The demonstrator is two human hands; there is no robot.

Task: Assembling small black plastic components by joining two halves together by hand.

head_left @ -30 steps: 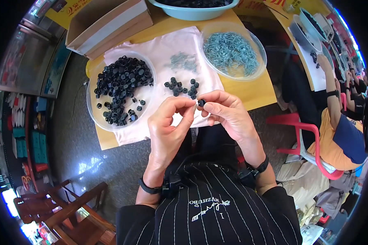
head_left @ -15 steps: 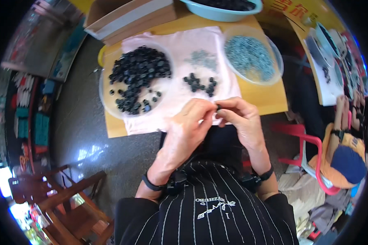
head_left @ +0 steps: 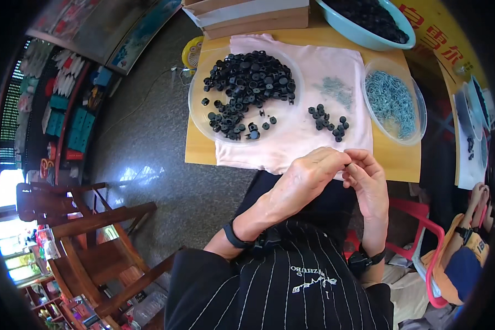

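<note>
Just past the table's near edge my two hands meet fingertip to fingertip. My left hand point(head_left: 312, 175) is closed, its thumb and fingers pinched at a small black part point(head_left: 347, 165). Fingers of my right hand point(head_left: 370, 184) close on the same part from the other side; they hide most of it. Ahead of them, on a pale pink cloth point(head_left: 247, 157), lie a small group of round black plastic pieces point(head_left: 329, 124) and a loose pile of thin metal pins point(head_left: 335, 91). A clear round tray point(head_left: 195, 104) on the left holds many similar black pieces.
A clear tray point(head_left: 422, 129) of silvery metal pins stands at the table's right. Behind are a cardboard box point(head_left: 253, 19) and a light blue basin point(head_left: 363, 37) of black parts. A wooden chair point(head_left: 93, 258) is at left; another person's arms point(head_left: 476, 206) show at right.
My view has swung left, so the table and hands appear farther right in the picture. Both hands stay pinched together at the small black part.
</note>
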